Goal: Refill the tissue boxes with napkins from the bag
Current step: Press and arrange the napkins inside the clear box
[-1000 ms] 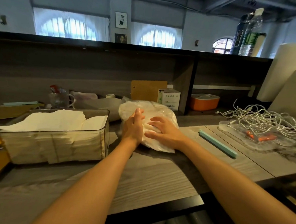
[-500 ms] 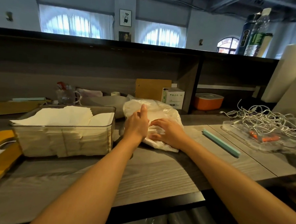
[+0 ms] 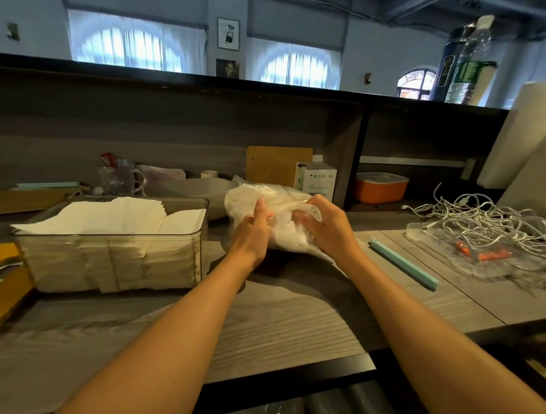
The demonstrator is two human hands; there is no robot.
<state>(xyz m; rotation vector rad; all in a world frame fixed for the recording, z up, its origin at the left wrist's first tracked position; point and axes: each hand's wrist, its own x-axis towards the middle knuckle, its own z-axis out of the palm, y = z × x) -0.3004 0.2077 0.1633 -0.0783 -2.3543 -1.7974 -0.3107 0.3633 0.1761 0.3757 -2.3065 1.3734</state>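
While both hands grip the napkin bag (image 3: 267, 200) on the counter (image 3: 290, 328), left hand (image 3: 251, 234) steadies, right hand (image 3: 326, 228) should pull napkins flat toward tissue box (image 3: 111, 255) nearby.

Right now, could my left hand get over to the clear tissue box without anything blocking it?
Probably yes. The left hand holds the bag, and the tissue box sits just left of it with bare counter between.

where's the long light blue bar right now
In the head view the long light blue bar lies flat on the grey wooden counter, right of the clear plastic bag of napkins, left of the tray of tangled white cables.
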